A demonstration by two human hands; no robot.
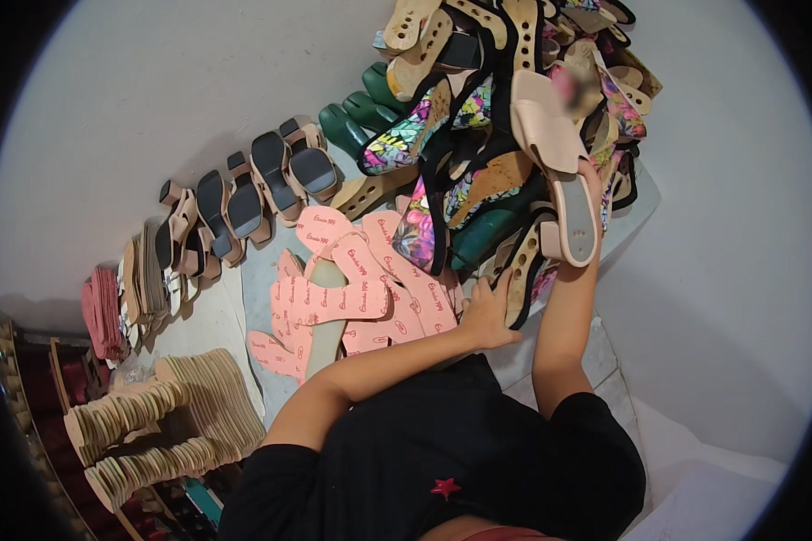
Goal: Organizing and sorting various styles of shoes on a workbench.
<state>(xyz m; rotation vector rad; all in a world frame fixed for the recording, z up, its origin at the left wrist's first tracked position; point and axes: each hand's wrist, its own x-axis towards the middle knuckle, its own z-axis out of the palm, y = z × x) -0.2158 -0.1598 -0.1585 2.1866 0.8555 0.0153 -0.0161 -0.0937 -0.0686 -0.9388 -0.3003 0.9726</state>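
Note:
On the right, my right hand is closed around a pale pink slide sandal, whose grey insole faces me. Its fingers are partly behind the sandal. My left hand is at the near edge of the pile, fingers curled against a tan, black-edged shoe sole with holes in it; some fingertips are hidden. Floral wedge soles and green shoe lasts lie heaped just beyond. Left of that hand, pink printed insole pieces overlap in a loose stack, with a grey-green sole piece among them.
Pink sandals with black soles line the wall side of the table. Stacked tan sole pieces stand at the lower left near dark red shelving. The shoe pile rises high at the far right, beside a white wall.

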